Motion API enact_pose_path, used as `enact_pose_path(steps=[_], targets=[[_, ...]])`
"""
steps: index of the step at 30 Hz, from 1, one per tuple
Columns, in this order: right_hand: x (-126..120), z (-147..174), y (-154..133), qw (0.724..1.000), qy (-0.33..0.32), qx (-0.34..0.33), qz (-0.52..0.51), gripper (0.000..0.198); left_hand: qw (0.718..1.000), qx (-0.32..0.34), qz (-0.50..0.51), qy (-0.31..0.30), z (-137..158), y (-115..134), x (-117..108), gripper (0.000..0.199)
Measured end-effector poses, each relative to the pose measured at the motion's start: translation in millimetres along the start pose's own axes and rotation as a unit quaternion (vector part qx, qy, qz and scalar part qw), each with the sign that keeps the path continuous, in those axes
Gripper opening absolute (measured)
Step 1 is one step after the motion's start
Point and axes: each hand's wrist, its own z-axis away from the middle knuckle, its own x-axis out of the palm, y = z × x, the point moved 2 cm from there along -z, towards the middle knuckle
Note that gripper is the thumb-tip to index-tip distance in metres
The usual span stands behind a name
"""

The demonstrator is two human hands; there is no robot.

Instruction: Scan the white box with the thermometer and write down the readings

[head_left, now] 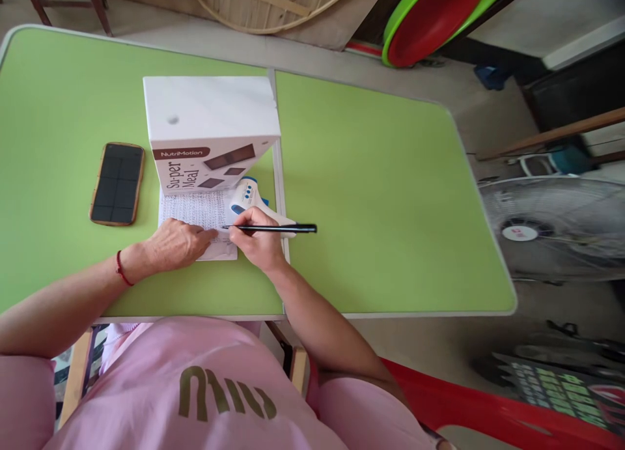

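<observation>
A sheet of paper (195, 207) covered in dense handwriting lies on the green table. My right hand (261, 245) pinches a black pen (288, 228), its tip at the paper and its other end pointing right. Flat on the paper's lower left rests my left hand (178, 245), holding nothing, its fingertips close to the pen tip. Just beyond my right hand lies a white and blue handheld device (247, 195) shaped like an infrared thermometer, partly hidden by that hand. A white "NutriMotion Super Meal" box (212, 111) stands at the paper's far edge.
A phone (117, 184) with a dark screen lies left of the box on the green table (390, 209). To the right stands a floor fan (547, 228). Red and green basins (434, 20) lean at the back, and a red plastic chair (469, 398) is at lower right.
</observation>
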Motion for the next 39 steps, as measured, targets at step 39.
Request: enact_pose_path(steps=[39], targets=[[0.0,-0.3,5.0,0.998,-0.018,-0.035,0.059,0.014,0.999,-0.011,0.008,-0.043,-2.3,1.5,-3.2,0.018]])
